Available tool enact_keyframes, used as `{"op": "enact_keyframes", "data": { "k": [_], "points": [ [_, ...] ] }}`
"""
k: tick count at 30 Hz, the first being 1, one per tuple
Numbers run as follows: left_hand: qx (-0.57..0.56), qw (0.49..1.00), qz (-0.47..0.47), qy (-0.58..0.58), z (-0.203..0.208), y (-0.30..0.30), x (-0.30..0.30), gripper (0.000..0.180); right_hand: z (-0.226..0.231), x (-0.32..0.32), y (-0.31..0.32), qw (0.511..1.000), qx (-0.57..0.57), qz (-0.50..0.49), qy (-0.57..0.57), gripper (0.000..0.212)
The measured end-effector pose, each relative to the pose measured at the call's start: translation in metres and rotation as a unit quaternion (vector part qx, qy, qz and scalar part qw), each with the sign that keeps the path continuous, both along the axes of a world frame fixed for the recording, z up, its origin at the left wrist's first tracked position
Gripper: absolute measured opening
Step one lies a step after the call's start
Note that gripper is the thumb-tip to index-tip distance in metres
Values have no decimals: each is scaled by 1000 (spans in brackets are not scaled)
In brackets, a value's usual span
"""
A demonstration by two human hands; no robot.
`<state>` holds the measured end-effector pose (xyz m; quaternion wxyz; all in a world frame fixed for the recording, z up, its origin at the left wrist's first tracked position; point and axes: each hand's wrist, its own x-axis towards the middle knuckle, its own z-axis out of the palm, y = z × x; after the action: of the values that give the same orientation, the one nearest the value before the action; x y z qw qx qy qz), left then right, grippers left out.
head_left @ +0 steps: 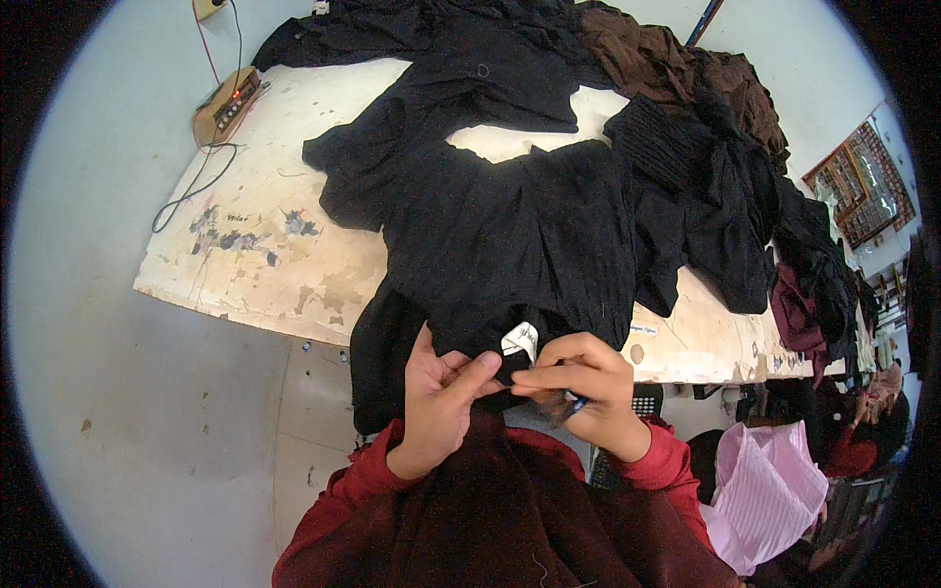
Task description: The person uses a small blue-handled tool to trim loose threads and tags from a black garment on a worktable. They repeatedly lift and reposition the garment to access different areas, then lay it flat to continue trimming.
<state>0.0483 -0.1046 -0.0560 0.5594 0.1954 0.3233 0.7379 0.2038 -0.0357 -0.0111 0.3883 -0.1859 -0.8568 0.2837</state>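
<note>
Fabric is filling the middle of my view: a black garment (520, 235) is spreading over a pale, stained table (343, 260), its near edge hanging toward the lower centre of the frame, where both hands are working. A white label (520, 339) with dark lettering is standing out from that edge, just above the fingertips.

I am seeing the left hand (438, 397) at lower centre, its thumb closing against the fingers and pinching the garment's edge just beside the label. The right hand (593, 392) is meeting it from the right, thumb and forefinger coming together near the left fingertips; something thin seems to be running between the two, but I am not making out what it is. The curled lower fingers are holding a small blue-and-dark tool (578, 404), too blurred for me to name. Red sleeves (659, 461) are covering both forearms.

Around the work, brown cloth (642, 49) is lying heaped at the upper right, beside more black fabric, and maroon cloth (799, 314) is hanging over the table's edge at the right. Pink pleated cloth (769, 485) is showing at the lower right. A brown box (227, 108) with a red light is sitting at the upper left, a dark cord (196, 186) looping beneath it.
</note>
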Motion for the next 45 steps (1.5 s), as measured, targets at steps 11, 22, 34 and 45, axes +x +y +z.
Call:
{"op": "enact_keyframes", "data": {
  "k": [11,22,34,45],
  "points": [
    [25,998,54,3,-7,-1,0,67,23,35,12,995,-45,-75,-46,36],
    [35,999,40,9,-6,0,2,70,24,23,15,983,142,-53,-106,24],
    [29,998,47,4,-7,0,2,73,15,22,20,988,120,-58,-77,18],
    [-37,998,52,-17,-23,-5,2,74,-8,20,-11,907,-416,38,-46,15]
  ]
}}
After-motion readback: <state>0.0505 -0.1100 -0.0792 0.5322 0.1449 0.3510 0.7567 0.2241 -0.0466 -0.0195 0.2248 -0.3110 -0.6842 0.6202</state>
